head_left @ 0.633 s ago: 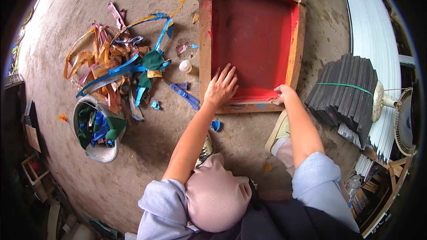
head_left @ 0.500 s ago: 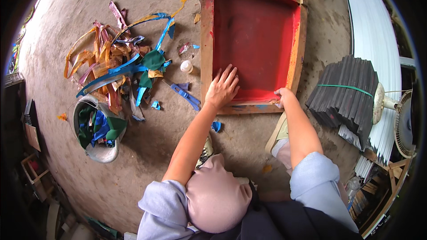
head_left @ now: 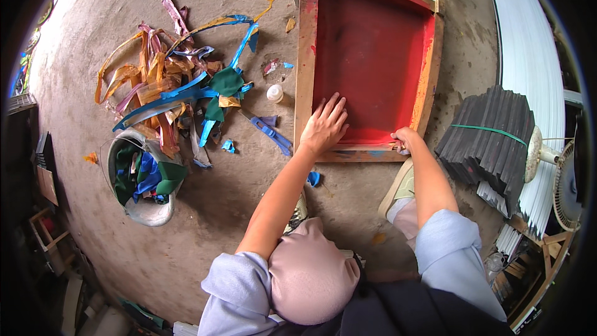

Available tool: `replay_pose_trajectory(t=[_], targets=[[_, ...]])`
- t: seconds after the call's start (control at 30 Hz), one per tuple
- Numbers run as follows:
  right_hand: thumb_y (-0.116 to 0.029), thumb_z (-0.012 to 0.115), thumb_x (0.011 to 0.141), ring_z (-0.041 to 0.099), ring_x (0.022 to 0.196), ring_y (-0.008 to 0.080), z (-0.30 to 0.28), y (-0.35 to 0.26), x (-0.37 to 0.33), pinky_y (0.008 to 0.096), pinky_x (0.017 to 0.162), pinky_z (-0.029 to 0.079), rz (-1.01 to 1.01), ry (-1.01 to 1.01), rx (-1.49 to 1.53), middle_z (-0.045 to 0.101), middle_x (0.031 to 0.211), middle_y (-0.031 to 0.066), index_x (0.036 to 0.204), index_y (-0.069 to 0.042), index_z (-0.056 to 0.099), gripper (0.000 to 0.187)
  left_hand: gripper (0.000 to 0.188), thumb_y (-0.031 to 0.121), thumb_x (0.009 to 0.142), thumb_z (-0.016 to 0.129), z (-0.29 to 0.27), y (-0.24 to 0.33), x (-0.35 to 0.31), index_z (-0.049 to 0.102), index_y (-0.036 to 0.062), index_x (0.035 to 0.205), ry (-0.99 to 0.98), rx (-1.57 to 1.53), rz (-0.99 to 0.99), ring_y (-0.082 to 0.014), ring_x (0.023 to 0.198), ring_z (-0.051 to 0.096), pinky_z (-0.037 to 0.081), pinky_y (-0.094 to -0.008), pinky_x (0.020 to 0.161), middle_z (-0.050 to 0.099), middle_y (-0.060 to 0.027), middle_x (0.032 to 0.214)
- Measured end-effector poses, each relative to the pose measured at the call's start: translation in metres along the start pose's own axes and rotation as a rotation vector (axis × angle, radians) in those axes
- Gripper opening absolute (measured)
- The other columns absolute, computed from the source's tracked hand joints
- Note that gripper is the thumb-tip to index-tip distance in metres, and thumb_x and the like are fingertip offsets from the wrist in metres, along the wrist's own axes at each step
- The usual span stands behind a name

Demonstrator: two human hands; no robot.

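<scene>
Only view shifts; grip on wooden screen frame (head_left: 305, 81) unchanged: left hand (head_left: 325, 126) spread on its red mesh (head_left: 373, 62), right hand (head_left: 407, 140) pinching near-right corner.

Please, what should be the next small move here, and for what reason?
Perhaps a gentle tug with the right hand: it seems to pinch something at the near right corner of the wooden frame, while the left hand lies spread on the red sheet, well placed to steady it.
</scene>
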State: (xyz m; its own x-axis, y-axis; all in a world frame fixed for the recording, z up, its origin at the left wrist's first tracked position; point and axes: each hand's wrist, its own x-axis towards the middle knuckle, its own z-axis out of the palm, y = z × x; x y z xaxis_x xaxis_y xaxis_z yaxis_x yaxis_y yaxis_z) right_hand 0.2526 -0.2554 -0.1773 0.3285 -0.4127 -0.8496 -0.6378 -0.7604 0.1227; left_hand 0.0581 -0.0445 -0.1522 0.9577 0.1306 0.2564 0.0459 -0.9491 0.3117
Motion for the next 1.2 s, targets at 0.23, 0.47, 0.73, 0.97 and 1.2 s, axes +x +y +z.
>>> replay_pose_trajectory(t=[0.23,0.47,0.73,0.97,1.2], targets=[[-0.031,0.064,0.088,0.045,0.047,0.0099,-0.021,0.002,0.012,0.0219,0.038,0.033,0.038,-0.266,-0.114,0.051,0.061,0.0025,0.081,-0.009,0.046,0.029,0.036,0.034,0.087,0.055,-0.001,0.003,0.002,0.061,0.007,0.109,-0.019,-0.009,0.014,-0.0251,0.132,0.033,0.032,-0.0402,0.107,0.045,-0.0076,0.135],[-0.026,0.067,0.086,0.042,0.043,0.0093,-0.008,0.011,0.022,0.0249,0.035,0.026,-0.235,-0.201,-0.1,0.05,0.059,0.0052,0.072,-0.006,0.047,0.031,0.034,0.032,0.085,0.058,-0.001,-0.002,0.0,0.062,0.0067,0.108,-0.013,0.007,0.014,-0.025,0.131,0.035,0.033,-0.0403,0.106,0.046,-0.0073,0.133],[-0.025,0.065,0.084,0.06,0.065,0.0253,0.01,0.03,0.002,0.0417,0.062,0.048,-0.362,0.208,0.043,0.064,0.076,0.015,0.089,0.005,0.063,0.03,0.033,0.033,0.085,0.058,-0.003,0.0,0.002,0.06,0.0081,0.106,-0.043,0.037,0.012,-0.0241,0.132,0.034,0.033,-0.0405,0.107,0.046,-0.0061,0.134],[-0.025,0.055,0.087,0.064,0.089,0.0342,-0.007,0.046,0.017,0.043,0.077,0.05,-0.57,0.372,-0.449,0.065,0.096,0.0218,0.091,0.002,0.067,0.03,0.035,0.038,0.084,0.058,-0.003,0.01,0.007,0.061,0.0091,0.104,-0.034,-0.015,0.02,-0.0245,0.132,0.034,0.033,-0.0415,0.106,0.046,-0.0059,0.133],[-0.028,0.048,0.09,0.063,0.081,0.0338,-0.017,0.041,0.031,0.0452,0.072,0.049,-0.737,0.371,-0.823,0.066,0.092,0.0202,0.091,-0.001,0.067,0.034,0.035,0.04,0.085,0.057,0.002,0.007,0.006,0.063,0.0088,0.099,0.013,-0.025,0.042,-0.0254,0.133,0.033,0.033,-0.041,0.106,0.047,-0.0056,0.133]])
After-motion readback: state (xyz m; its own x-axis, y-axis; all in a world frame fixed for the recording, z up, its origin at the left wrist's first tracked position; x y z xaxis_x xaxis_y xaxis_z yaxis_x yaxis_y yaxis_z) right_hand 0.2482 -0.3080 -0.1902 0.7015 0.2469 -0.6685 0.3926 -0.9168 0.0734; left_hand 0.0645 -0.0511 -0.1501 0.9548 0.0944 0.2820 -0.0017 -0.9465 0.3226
